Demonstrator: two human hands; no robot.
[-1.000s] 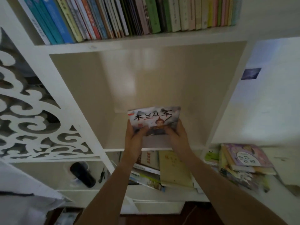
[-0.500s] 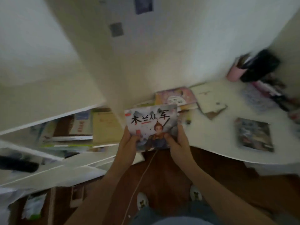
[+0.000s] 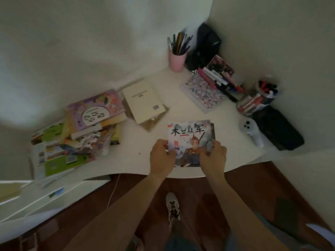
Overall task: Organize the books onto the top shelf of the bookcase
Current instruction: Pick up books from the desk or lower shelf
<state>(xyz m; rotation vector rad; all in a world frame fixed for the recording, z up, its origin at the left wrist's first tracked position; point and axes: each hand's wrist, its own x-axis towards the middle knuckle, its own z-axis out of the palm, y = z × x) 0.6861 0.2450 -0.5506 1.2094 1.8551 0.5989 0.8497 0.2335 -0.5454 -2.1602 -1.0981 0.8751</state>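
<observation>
A thin picture book point(image 3: 189, 140) with black Chinese characters and a red-haired figure on its cover is over the near middle of the white desk point(image 3: 145, 156). Another dark book peeks out from under its right edge. My left hand point(image 3: 161, 156) grips the picture book's lower left edge, and my right hand point(image 3: 213, 155) grips its lower right edge. A messy pile of books point(image 3: 87, 127) topped by a purple cover lies at the desk's left. A cream book point(image 3: 143, 100) lies face down on a brown one behind it. The bookcase's top shelf is out of view.
A pink pen cup point(image 3: 177, 58) and a dark bag point(image 3: 206, 44) stand at the back by the wall. A patterned notebook point(image 3: 203, 91) with markers, a jar of pens point(image 3: 261, 96), a white controller point(image 3: 251, 129) and a black case point(image 3: 277, 127) sit at the right. Low white shelves point(image 3: 36, 198) are at the left.
The view has swung down and right from the bookcase to the desk. Both hands have carried the picture book from in front of the shelf down over the desk.
</observation>
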